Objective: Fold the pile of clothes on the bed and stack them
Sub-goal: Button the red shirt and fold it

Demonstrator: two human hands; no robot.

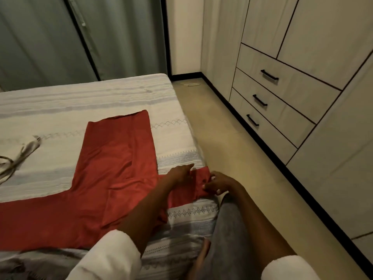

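A red garment (105,178) lies spread flat on the bed (80,102), one sleeve reaching the bed's right edge. My left hand (180,172) rests flat on that sleeve with fingers straight, pointing right. My right hand (219,183) pinches the sleeve's end at the mattress edge, fingers curled round the red cloth. A grey-beige garment (22,152) lies crumpled at the left edge of view.
The bed has a white and grey striped cover. A wardrobe with three drawers (282,102) lines the right wall, with a strip of tan floor (232,142) between it and the bed. Green curtains (60,37) hang behind. My grey-clad knee (228,229) is beside the mattress.
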